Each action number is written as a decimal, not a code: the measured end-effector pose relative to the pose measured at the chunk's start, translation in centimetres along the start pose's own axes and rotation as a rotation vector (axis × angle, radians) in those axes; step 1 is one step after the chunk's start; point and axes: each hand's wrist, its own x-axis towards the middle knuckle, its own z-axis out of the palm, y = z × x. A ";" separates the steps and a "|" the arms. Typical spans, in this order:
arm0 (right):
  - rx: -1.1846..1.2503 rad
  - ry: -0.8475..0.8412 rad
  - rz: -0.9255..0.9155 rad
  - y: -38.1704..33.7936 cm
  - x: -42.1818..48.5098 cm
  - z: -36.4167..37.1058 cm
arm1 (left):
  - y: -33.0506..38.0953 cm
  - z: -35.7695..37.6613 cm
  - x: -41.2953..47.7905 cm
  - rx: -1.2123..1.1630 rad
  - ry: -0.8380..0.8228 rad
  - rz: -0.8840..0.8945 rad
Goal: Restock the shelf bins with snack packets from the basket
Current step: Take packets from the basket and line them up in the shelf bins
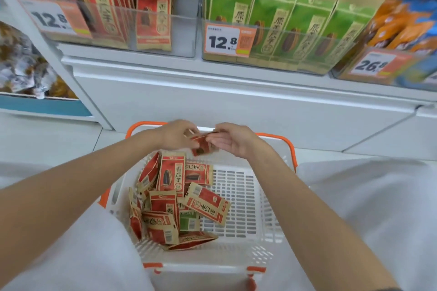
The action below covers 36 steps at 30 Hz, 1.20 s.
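Note:
A white basket (238, 255) with orange handles stands between my knees. Several red snack packets (170, 177) and one green packet (189, 221) lie in its left half. Above the basket's far rim both hands meet on one red packet (201, 145). My left hand (176, 134) pinches its left edge and my right hand (230, 140) holds its right side, fingers curled around it. On the shelf above, a clear bin of red packets (151, 14) is on the left and a clear bin of green packets (283, 30) is in the middle.
Price tags reading 12.8 (222, 41) hang on the bin fronts. A bin of orange and blue packets (402, 30) stands at the right, with wrapped sweets (21, 64) at the far left. A white shelf ledge (212, 92) runs below the bins.

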 end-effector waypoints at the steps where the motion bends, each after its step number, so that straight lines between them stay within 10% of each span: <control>1: 0.078 -0.028 0.005 -0.4 -0.4 0.0 | 0.1 -0.8 0.0 -0.030 0.121 0.014; 18: -0.613 -0.042 -0.608 -6.1 -2.6 6.8 | 3.5 -11.3 -3.0 -0.583 0.697 0.229; 26: -0.392 -0.063 -0.709 -17.1 -3.7 14.7 | 2.7 -19.1 -3.7 0.003 1.609 0.155; 36: -0.579 0.144 -0.494 -22.9 5.5 20.2 | -3.2 -20.9 -0.6 0.528 1.430 0.041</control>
